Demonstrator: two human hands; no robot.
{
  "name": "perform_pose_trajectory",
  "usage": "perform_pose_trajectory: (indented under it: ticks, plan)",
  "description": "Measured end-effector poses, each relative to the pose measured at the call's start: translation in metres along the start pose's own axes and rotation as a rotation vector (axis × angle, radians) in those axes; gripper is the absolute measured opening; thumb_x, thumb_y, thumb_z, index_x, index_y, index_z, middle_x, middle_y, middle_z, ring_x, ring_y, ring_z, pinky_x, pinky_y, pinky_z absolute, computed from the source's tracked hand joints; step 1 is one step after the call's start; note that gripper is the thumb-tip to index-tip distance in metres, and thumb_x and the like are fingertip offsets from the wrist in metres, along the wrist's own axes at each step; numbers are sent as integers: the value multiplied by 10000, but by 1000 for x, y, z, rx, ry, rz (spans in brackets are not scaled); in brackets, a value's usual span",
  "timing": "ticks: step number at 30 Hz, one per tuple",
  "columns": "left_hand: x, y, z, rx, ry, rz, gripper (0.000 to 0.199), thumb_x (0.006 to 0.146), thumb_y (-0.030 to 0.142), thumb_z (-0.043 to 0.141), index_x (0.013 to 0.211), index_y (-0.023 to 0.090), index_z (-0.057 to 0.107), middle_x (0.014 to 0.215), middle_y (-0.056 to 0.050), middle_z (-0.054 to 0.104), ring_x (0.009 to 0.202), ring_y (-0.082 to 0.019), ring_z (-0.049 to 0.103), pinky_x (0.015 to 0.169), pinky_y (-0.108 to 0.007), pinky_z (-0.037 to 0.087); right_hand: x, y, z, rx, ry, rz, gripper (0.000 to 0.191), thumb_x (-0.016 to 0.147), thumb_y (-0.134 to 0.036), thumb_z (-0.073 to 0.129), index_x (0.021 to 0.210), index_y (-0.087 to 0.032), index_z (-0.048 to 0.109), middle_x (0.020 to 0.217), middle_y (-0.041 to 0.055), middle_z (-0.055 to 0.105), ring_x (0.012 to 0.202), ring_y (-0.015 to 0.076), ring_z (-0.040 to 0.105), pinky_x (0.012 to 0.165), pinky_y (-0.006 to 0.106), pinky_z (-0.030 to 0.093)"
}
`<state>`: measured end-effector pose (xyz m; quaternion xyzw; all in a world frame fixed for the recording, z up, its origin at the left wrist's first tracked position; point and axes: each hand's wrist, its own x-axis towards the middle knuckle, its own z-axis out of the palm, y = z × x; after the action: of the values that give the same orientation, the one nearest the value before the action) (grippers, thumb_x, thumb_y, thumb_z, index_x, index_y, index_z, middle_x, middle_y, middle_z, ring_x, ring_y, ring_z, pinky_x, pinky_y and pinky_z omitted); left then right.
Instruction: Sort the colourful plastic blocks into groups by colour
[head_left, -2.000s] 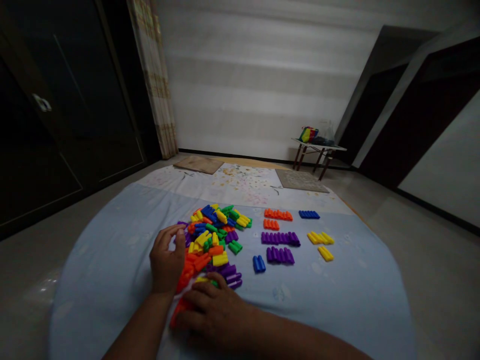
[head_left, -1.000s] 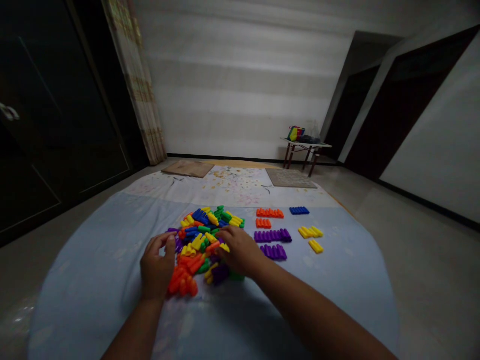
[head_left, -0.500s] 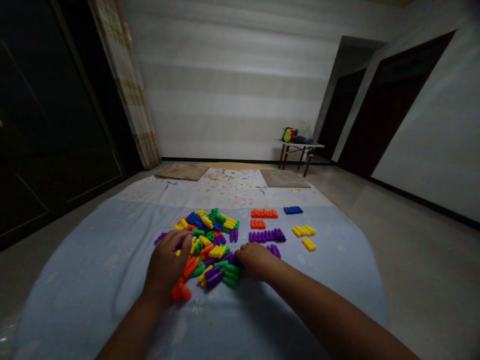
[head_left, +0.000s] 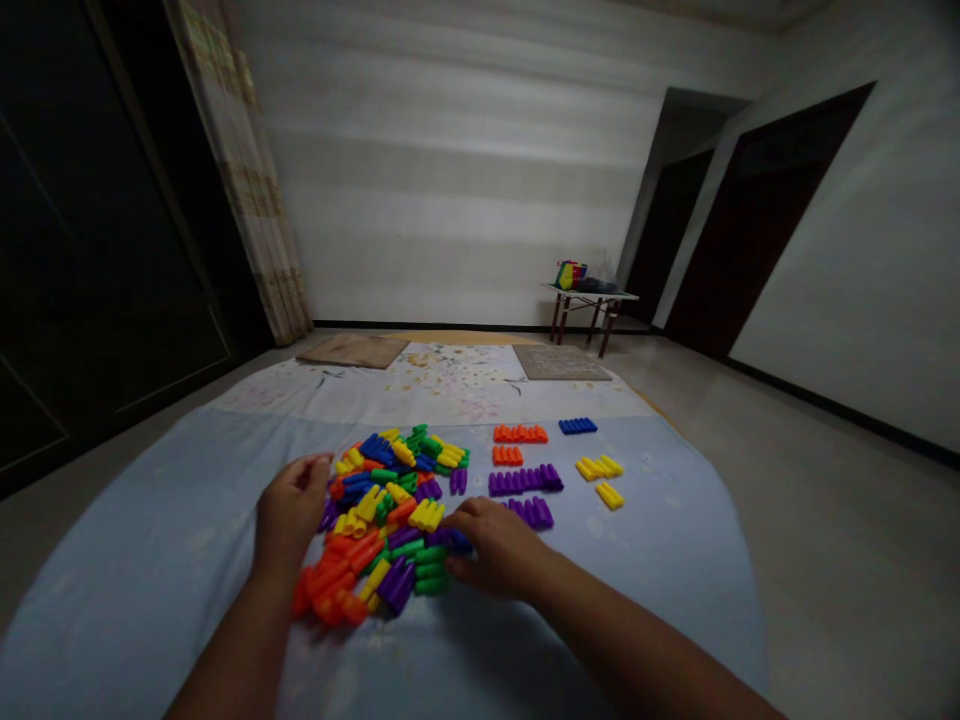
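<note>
A mixed pile of plastic pieces in orange, yellow, green, blue and purple (head_left: 397,480) lies on the blue cloth. At its left edge my left hand (head_left: 296,505) has its thumb and fingertips together; anything between them is too small to tell. My right hand (head_left: 487,545) is at the pile's right side, fingers apart, beside a blue piece (head_left: 460,543) and green pieces (head_left: 430,570). To the right lie sorted rows: orange (head_left: 520,434), a shorter orange one (head_left: 508,456), purple (head_left: 525,480), a second purple one (head_left: 534,513) partly behind my right hand, blue (head_left: 578,426) and yellow (head_left: 599,467).
A short yellow group (head_left: 610,495) lies right of the purple rows. Two flat boards, one brown (head_left: 355,350) and one grey (head_left: 560,362), rest at the table's far side. A small side table (head_left: 592,295) with a colourful bag stands near the wall.
My left hand has moved left, off the pile, uncovering more pieces. My right hand has shifted slightly left and its fingers have spread. The view has tilted and shifted a little.
</note>
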<state>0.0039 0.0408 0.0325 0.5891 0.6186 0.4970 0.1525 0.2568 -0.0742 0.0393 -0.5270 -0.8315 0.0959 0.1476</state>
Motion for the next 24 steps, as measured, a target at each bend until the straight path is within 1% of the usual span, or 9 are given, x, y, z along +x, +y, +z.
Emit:
perform_pose_trajectory:
  ticks: [2, 4, 7, 9, 12, 16, 20, 22, 24]
  plan:
    - [5, -15, -3, -20, 38, -93, 373, 727, 420, 473, 911, 153, 657, 926, -80, 690, 890, -217, 622, 775, -307, 482, -2, -4, 11, 2, -18, -19, 506, 717, -427, 651, 1173, -229, 556, 1091, 80, 600, 965, 227, 564, 800, 305, 434]
    - [8, -28, -5, -42, 32, -150, 373, 712, 405, 499, 935, 151, 654, 911, -74, 697, 882, -222, 628, 776, -315, 484, 0, -6, 26, -17, -20, -18, 548, 701, -466, 661, 1180, -224, 549, 1078, 88, 602, 947, 245, 564, 783, 320, 436]
    - [7, -44, -6, -70, 62, -236, 370, 715, 408, 500, 940, 156, 652, 831, -54, 701, 851, -223, 637, 741, -307, 492, 2, -5, 43, -6, -8, -8, 515, 724, -445, 640, 1182, -237, 531, 1043, 73, 609, 920, 238, 568, 770, 312, 433]
    - [5, -53, -6, -60, 71, -255, 342, 717, 415, 503, 915, 178, 652, 782, -29, 697, 843, -224, 637, 730, -306, 494, 1, -3, 46, 36, -5, 13, 501, 698, -424, 664, 1148, -245, 533, 1029, 58, 600, 912, 223, 565, 756, 289, 430]
    - [3, -61, -4, -52, 52, -266, 294, 710, 402, 515, 874, 198, 649, 752, -6, 693, 822, -221, 640, 726, -307, 497, -8, 1, 39, 114, 18, 72, 372, 688, -332, 677, 1028, -240, 557, 1026, 40, 571, 917, 192, 551, 736, 253, 420]
    - [0, -59, -1, -35, 21, -291, 299, 714, 378, 504, 875, 172, 648, 790, -28, 695, 829, -210, 638, 730, -288, 496, -28, 12, 22, 192, 74, 153, 242, 697, -172, 633, 916, -209, 534, 955, 18, 572, 867, 153, 543, 739, 236, 407]
    - [-1, -56, 1, 6, 1, -245, 308, 719, 392, 504, 874, 173, 654, 742, -12, 688, 810, -210, 635, 719, -289, 492, -45, 28, 14, 66, 124, 266, 209, 721, -115, 593, 902, -200, 529, 941, 29, 565, 851, 160, 533, 730, 252, 403]
    - [-2, -56, 2, 31, -9, -223, 311, 727, 393, 501, 881, 172, 655, 729, -5, 684, 807, -209, 633, 715, -288, 488, -52, 33, 14, 3, 81, 283, 199, 733, -150, 610, 916, -201, 548, 971, 40, 559, 870, 173, 535, 731, 264, 410]
    - [-3, -56, 2, 54, -24, -192, 311, 734, 390, 500, 886, 169, 657, 757, -5, 686, 808, -200, 630, 710, -274, 482, -58, 35, 14, 11, -19, 253, 241, 719, -226, 663, 940, -209, 570, 979, 37, 560, 861, 178, 547, 726, 268, 422]
